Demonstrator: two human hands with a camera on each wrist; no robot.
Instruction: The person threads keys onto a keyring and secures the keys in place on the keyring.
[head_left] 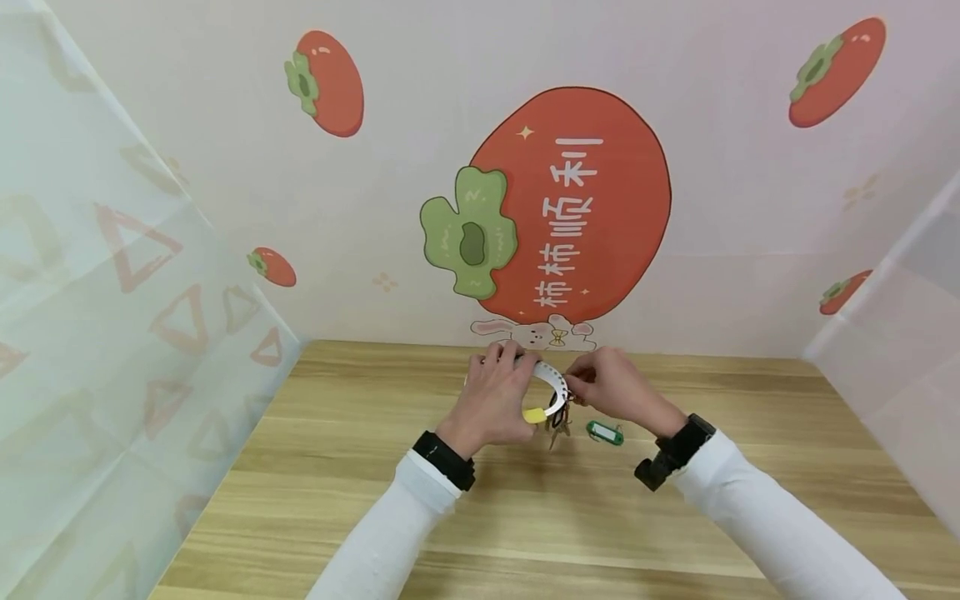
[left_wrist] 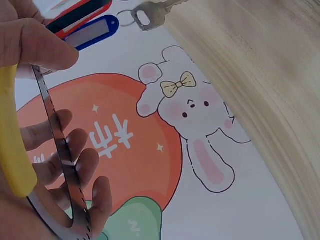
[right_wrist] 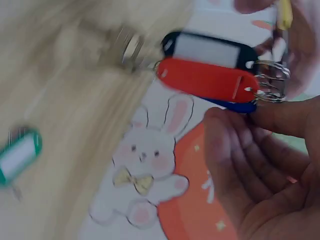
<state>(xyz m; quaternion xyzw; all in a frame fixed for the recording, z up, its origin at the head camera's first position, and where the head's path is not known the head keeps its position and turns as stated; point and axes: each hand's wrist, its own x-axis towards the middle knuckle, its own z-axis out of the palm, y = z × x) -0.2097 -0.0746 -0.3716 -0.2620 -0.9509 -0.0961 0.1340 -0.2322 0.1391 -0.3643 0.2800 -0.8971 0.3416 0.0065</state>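
Colourful key tags [right_wrist: 205, 80] hang beside a white hoop [head_left: 554, 378]

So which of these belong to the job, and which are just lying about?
In the job, it seems:
curved band in the left hand
red tag, blue tag and dark tag at the right hand
key

Not in use:
green tag on the table, possibly needed too
rabbit print: decoration
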